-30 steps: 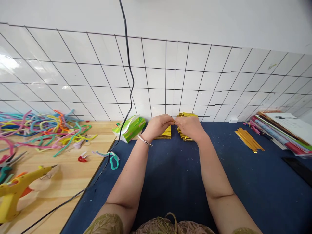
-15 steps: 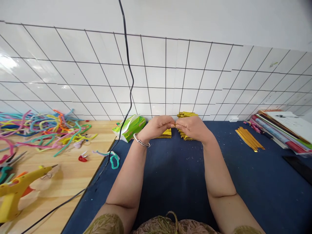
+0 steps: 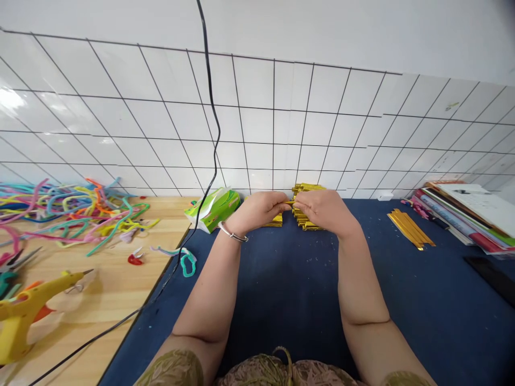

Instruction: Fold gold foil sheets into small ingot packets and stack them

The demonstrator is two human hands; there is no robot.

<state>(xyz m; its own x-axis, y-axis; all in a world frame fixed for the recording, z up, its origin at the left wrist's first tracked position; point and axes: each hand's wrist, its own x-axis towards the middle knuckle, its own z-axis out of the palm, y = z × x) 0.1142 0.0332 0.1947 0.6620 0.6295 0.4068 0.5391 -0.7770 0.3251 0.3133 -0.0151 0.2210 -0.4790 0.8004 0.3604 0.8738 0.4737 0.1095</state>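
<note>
Between my two hands, a thin gold strip [image 3: 289,203] is stretched over the dark blue mat. My left hand [image 3: 263,209] pinches its left end, fingers closed, with a silver bangle on the wrist. The right end is pinched by my right hand [image 3: 319,209]. Behind and below my right hand lies a pile of gold strips [image 3: 308,224]. Another gold pile [image 3: 275,221] shows partly under my left hand; the rest of it is hidden.
A green tissue pack [image 3: 215,209] sits left of my hands, with a black cable [image 3: 213,107] hanging across. Colored pipe cleaners [image 3: 80,212] and a yellow glue gun [image 3: 36,305] lie far left. Flat gold strips [image 3: 410,228] and stacked books [image 3: 462,214] are at right.
My hands have moved slightly apart, my right hand a little to the right, and more of the gold strip shows between my fingertips.
</note>
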